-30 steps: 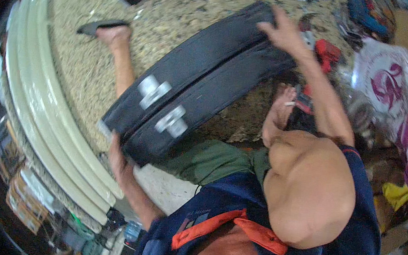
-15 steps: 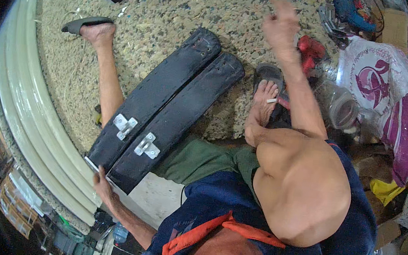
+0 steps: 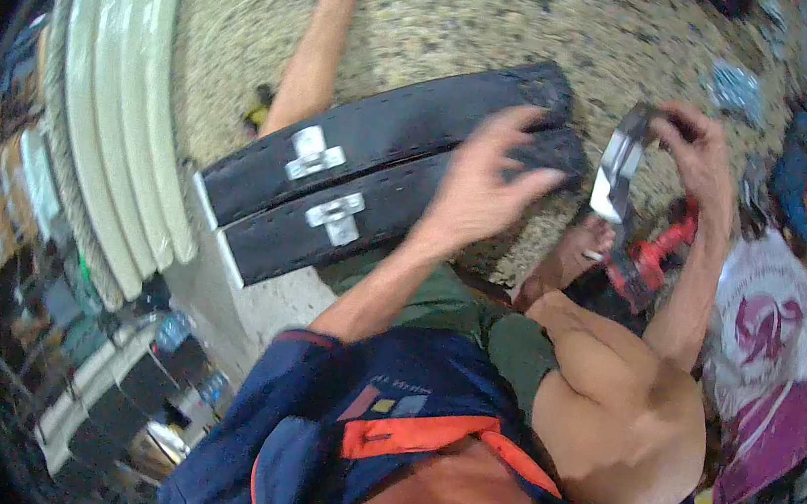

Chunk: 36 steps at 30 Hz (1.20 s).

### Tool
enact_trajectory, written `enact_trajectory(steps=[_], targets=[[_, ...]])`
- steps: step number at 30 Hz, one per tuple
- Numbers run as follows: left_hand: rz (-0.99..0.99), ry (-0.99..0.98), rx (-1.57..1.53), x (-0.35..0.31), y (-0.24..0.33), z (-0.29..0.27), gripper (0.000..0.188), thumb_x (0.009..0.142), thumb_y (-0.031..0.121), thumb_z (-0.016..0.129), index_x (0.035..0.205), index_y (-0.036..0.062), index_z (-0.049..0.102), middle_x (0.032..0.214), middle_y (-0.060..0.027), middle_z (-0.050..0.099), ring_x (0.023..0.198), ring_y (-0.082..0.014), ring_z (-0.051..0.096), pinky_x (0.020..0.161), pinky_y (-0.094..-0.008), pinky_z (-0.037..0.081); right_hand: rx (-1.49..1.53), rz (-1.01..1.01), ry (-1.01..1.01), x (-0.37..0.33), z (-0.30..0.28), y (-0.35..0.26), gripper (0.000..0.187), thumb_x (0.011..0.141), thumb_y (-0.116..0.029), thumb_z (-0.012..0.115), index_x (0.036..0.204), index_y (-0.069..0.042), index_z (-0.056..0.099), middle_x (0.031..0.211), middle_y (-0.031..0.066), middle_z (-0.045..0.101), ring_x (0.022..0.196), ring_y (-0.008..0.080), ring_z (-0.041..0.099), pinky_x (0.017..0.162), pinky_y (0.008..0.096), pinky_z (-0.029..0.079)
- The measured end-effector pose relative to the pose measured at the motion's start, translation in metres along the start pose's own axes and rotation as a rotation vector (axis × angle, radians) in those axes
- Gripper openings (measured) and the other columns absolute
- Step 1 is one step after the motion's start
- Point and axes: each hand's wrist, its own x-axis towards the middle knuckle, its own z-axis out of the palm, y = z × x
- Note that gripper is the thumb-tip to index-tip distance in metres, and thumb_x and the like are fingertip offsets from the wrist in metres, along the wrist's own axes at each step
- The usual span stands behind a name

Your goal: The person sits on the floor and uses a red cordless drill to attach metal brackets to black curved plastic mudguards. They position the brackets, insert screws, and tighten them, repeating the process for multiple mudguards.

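Note:
Two long black padded panels (image 3: 387,136) lie side by side across my lap, with dark stitching or staples along their edges. A silver metal bracket (image 3: 313,154) is fixed on one, and a second metal bracket (image 3: 335,217) on the other. Above their far right end, my left hand (image 3: 486,182) is open, fingers spread and slightly blurred; nothing shows in it. Out to the right, my right hand (image 3: 689,150) grips an angular piece of shiny metal (image 3: 619,162) with a dark upper part. Motion blur hides its exact kind.
A red power tool (image 3: 660,251) lies by my foot, below my right hand. Farther right are a white plastic bag (image 3: 778,325) and a purple sack (image 3: 780,444). A clear bag of small parts (image 3: 735,91) lies beyond. Long plastic-wrapped pale rolls (image 3: 123,91) stand at left.
My left hand has left the panels' near left end and moved over their right end. My right hand, empty before, now holds the metal piece. The view has turned, with the panels lying flatter across it.

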Motion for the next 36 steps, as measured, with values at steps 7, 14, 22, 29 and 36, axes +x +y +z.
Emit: enact_trajectory(steps=[7,14,22,29,36], targets=[[-0.576,-0.112,-0.457,0.012,-0.047,0.053,0.030,0.106,0.004,0.058,0.136,0.0001,0.062,0.113,-0.0146,0.075,0.091,-0.0279,0.079,0.080,-0.0412,0.063,0.297,0.097,-0.240,-0.006,0.079,0.001,0.031,0.096,-0.015,0.079,0.121,0.003,0.075,0.099,0.0045,0.076,0.084,0.0126,0.069,0.080,0.0319,0.059],[-0.709,0.079,-0.595,0.021,-0.084,0.020,0.036,0.099,0.001,0.063,0.134,0.0000,0.057,0.127,-0.0174,0.074,0.116,-0.0318,0.075,0.089,-0.0418,0.058,-0.551,0.175,0.726,0.017,-0.062,0.096,0.030,0.088,-0.026,0.081,0.109,-0.005,0.083,0.091,0.0137,0.082,0.085,0.0213,0.079,0.078,0.0363,0.061],[-0.693,0.069,-0.855,0.043,-0.096,0.031,0.038,0.107,0.005,0.060,0.144,-0.0027,0.056,0.128,-0.0206,0.075,0.109,-0.0320,0.077,0.095,-0.0452,0.060,-0.772,0.243,0.447,0.056,-0.080,0.156,0.043,0.085,-0.036,0.085,0.111,-0.002,0.079,0.100,0.0184,0.081,0.094,0.0300,0.077,0.086,0.0429,0.059],[-0.804,0.062,-0.877,0.047,-0.084,0.037,0.032,0.110,0.012,0.060,0.139,-0.0016,0.060,0.127,-0.0172,0.077,0.107,-0.0282,0.078,0.084,-0.0393,0.059,-0.118,0.177,0.483,0.046,-0.018,0.117,0.021,0.100,-0.016,0.077,0.116,-0.002,0.078,0.095,0.0082,0.079,0.077,0.0168,0.075,0.068,0.0318,0.059],[-0.772,0.102,-1.021,0.062,-0.093,0.056,0.029,0.110,0.014,0.060,0.134,-0.0007,0.065,0.127,-0.0150,0.077,0.109,-0.0282,0.077,0.088,-0.0374,0.057,0.059,0.076,0.139,0.042,0.097,0.021,0.022,0.101,-0.008,0.075,0.121,0.001,0.077,0.093,0.0046,0.076,0.077,0.0106,0.071,0.067,0.0275,0.059]])
